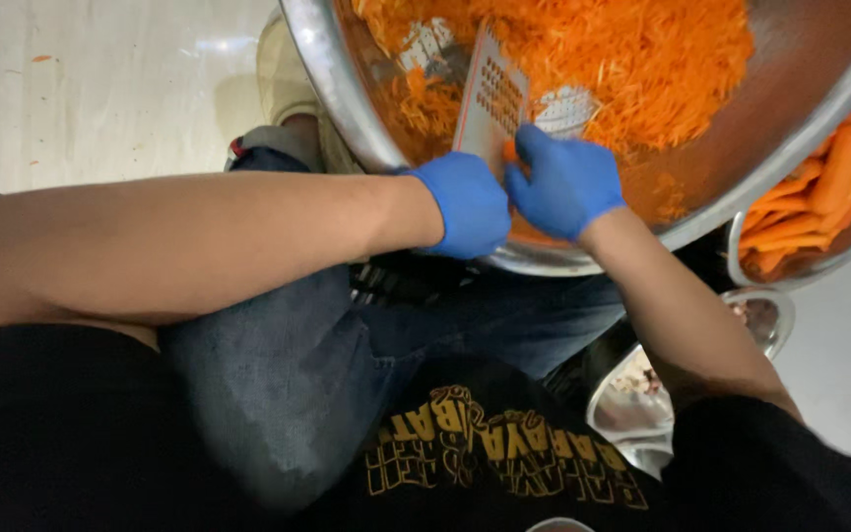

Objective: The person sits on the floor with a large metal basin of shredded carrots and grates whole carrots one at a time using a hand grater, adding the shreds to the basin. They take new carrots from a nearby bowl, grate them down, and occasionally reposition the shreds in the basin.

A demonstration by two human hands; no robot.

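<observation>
Head view: you look down at both gloved hands over a large steel bowl [347, 108] of grated carrot [642, 49].
Left hand [465, 204]: your grip is closed on the lower edge of the flat grater [491, 99].
Right hand [565, 184]: your fingers are pinched on a carrot stub [510, 150], pressed against the grater face.
Grater axis: long axis tilts up and away from you, lower end at your hands.
Nearer hand: the right hand touches the stub; the left lies just beside it.
Side bowl [741, 241]: whole peeled carrots [829, 187], to your right.

Both hands in blue disposable gloves: left hand [467, 204], right hand [565, 184], cuffs ending at the wrists. Forearms bare above the gloves. Black short-sleeved T-shirt [485, 463] with yellow lettering across the chest. Just above the shirt, dark blue jeans [297, 365], faded pale over the thigh.
</observation>
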